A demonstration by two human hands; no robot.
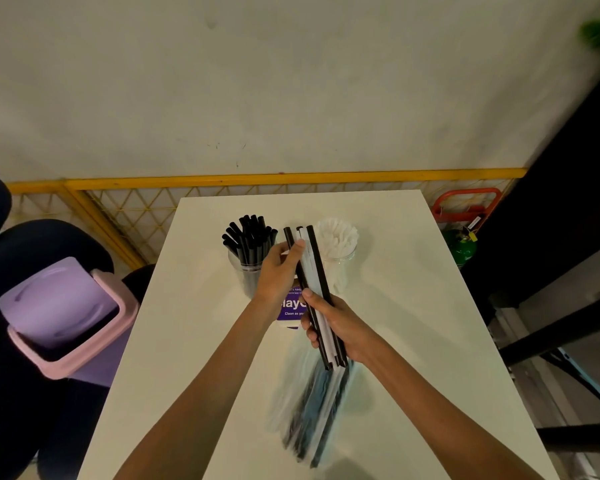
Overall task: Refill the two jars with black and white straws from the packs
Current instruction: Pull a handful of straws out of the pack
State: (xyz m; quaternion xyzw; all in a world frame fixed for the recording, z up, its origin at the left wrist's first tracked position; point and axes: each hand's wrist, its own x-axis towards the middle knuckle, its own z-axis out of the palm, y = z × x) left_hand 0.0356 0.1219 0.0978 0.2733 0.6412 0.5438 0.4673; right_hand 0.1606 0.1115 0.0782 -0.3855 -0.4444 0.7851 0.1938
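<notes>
I am gripping a small bundle of black and white straws in my right hand, fingers curled round its lower half, while my left hand is pinching it near the top. Its tips are pointing to 12 o'clock, between the jar of black straws at 11 and the jar of white straws at 1. The blurred straw pack is lying on the table at 6 o'clock.
</notes>
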